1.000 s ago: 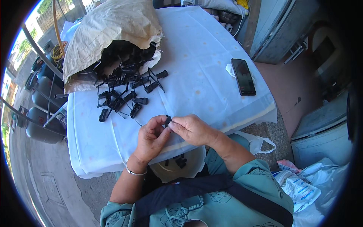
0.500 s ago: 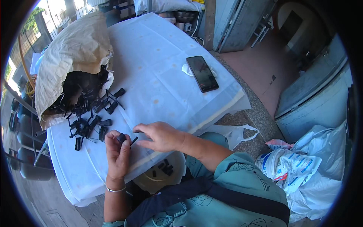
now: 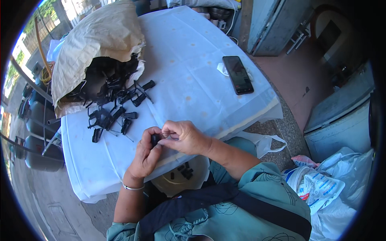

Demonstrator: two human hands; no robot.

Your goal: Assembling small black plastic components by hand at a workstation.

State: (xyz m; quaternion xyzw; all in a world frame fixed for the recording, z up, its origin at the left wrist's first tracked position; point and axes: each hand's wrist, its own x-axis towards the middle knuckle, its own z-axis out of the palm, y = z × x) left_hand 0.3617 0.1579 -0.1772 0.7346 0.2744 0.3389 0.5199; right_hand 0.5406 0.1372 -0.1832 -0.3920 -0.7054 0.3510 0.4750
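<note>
**A:** While the left hand [image 3: 145, 154] cups a small black plastic piece [image 3: 155, 139] with fingers curled shut round it, the right hand [image 3: 183, 136] has come back in and pinches at the top of that same piece, fingertips closed. Half a second ago the right hand was spread flat and reaching off to the side, and the left held the piece alone, so both hands are on it again now.

**B:** Yep, and the piece sits just above the near edge of the counter [image 3: 193, 76], right over the white bucket [image 3: 177, 182] below, which already has a few black bits in it. Looks like the person is mid-fit on this one rather than picking a new one.

**A:** Agreed. Pile of black clips [image 3: 116, 108] is well apart to the left, spilling from the paper sack [image 3: 92, 44]. The phone [image 3: 237, 74] lies off on the right side, untouched.

**B:** Can't tell what the right fingertips actually hold, too small.
</note>
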